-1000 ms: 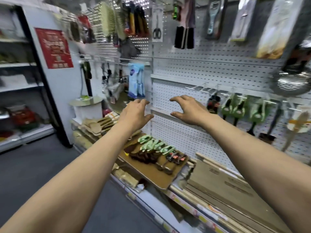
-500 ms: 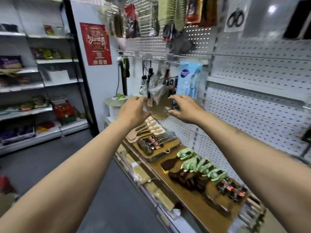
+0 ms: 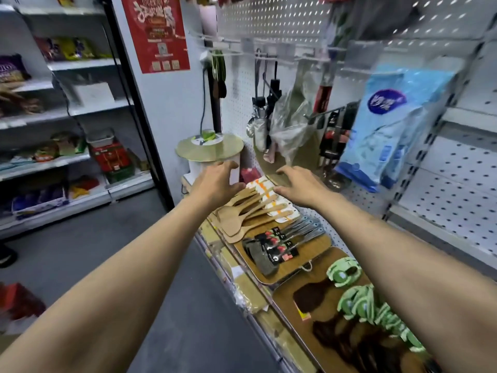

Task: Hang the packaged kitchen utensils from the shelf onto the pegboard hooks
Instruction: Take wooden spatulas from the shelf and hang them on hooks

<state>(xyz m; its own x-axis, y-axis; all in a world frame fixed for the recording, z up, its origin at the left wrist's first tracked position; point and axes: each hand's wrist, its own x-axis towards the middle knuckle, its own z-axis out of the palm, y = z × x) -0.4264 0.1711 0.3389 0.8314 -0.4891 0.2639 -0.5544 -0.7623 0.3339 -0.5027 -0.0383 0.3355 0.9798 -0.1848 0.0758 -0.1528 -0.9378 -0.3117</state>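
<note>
Hanging bags (image 3: 291, 122) (crowded) overhang the wooden spatulas (image 3: 250, 211)

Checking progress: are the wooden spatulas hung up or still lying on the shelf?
Lying on the shelf: the wooden spatulas rest flat in a fanned pile, on no hook.

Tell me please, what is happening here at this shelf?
A person is stocking a shop display. Both hands are empty and open: the left hand and the right hand reach over the shelf toward a pile of wooden spatulas on orange-and-white cards. Nothing is picked up yet. Black packaged utensils and green-carded ones lie nearer on wooden boards. The pegboard to the right has many bare holes.
</note>
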